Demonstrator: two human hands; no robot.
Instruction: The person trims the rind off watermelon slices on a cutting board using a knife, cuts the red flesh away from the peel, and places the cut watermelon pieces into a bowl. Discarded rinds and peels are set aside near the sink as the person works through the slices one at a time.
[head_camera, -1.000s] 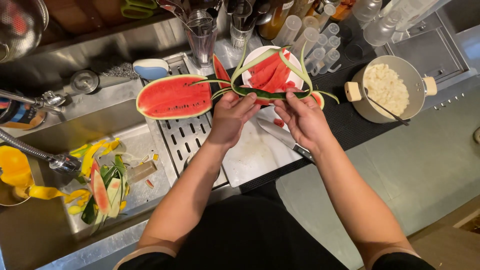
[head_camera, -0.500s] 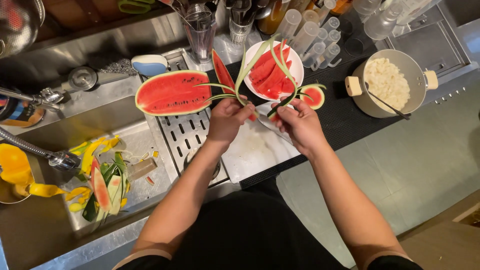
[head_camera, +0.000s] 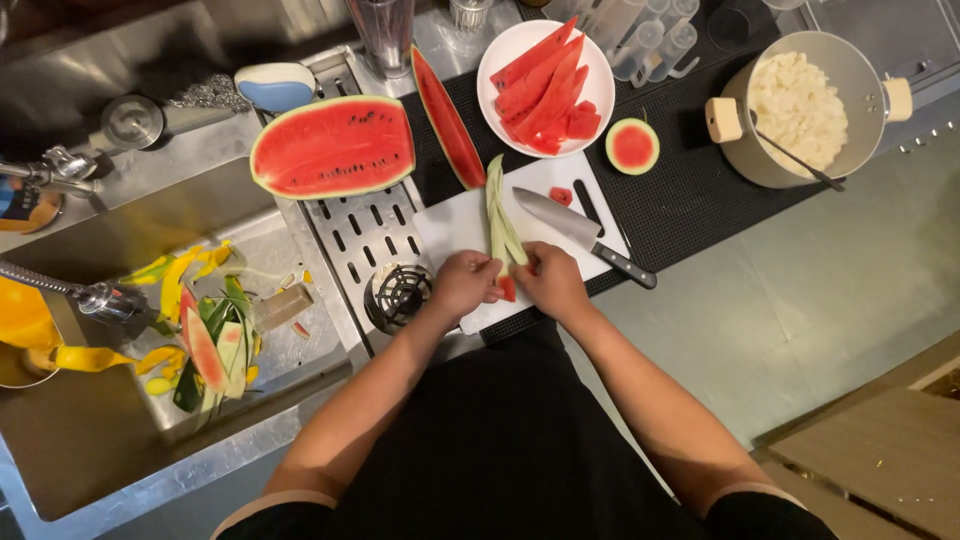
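My left hand (head_camera: 464, 282) and my right hand (head_camera: 552, 281) meet at the near edge of a white cutting board (head_camera: 447, 226). Together they grip the near end of a bundle of pale green watermelon rind strips (head_camera: 499, 215) that lies lengthwise on the board, with a bit of red flesh between my fingers. A chef's knife (head_camera: 580, 233) rests on the board just right of the strips. Beyond stand a white plate of red watermelon slices (head_camera: 546, 80), a thin wedge (head_camera: 447, 121), a round end cap (head_camera: 632, 145) and a watermelon half (head_camera: 334, 146).
A steel pot of pale chopped food (head_camera: 800, 105) with a utensil stands at the right. On the left, a sink tray (head_camera: 262, 260) holds rind and peel scraps (head_camera: 205, 335). A round strainer (head_camera: 397, 295) sits by my left hand. Faucets (head_camera: 75, 292) reach in from the left.
My hands pulled back from the plate to the near edge of the board. The rind strips, earlier spread and curling over the plate, now lie gathered in one bundle on the board.
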